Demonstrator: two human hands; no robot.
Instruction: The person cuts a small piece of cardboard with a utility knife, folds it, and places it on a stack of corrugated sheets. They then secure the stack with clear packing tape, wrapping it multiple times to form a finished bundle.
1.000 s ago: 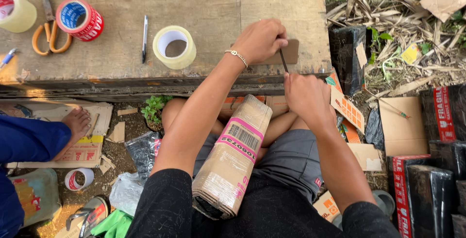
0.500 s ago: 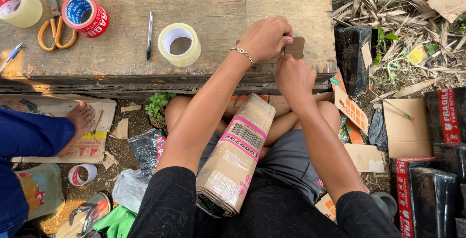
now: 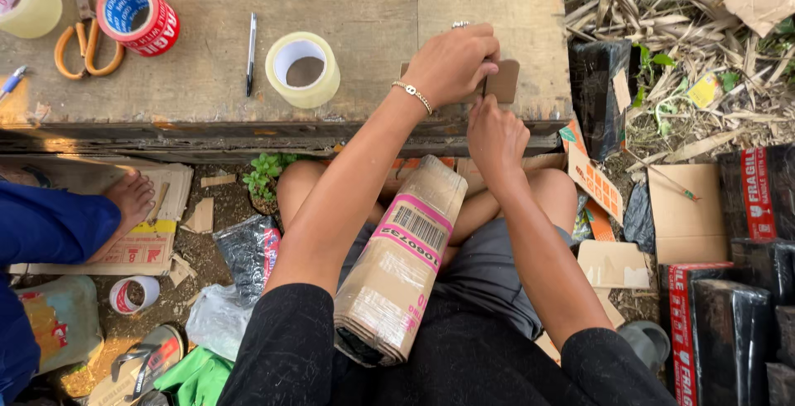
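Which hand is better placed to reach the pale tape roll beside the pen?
Left, probably. The left hand holds the small cardboard piece on the side toward the pale tape roll; the right hand sits farther away, by the table edge.

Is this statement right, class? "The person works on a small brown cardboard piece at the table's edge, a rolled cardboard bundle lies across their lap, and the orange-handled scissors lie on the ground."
One detail is wrong. The head view shows the orange-handled scissors on the wooden table, beside the red tape roll, not on the ground. The rest holds: both hands, left hand and right hand, are at the small cardboard piece, and the rolled cardboard bundle lies across the lap.
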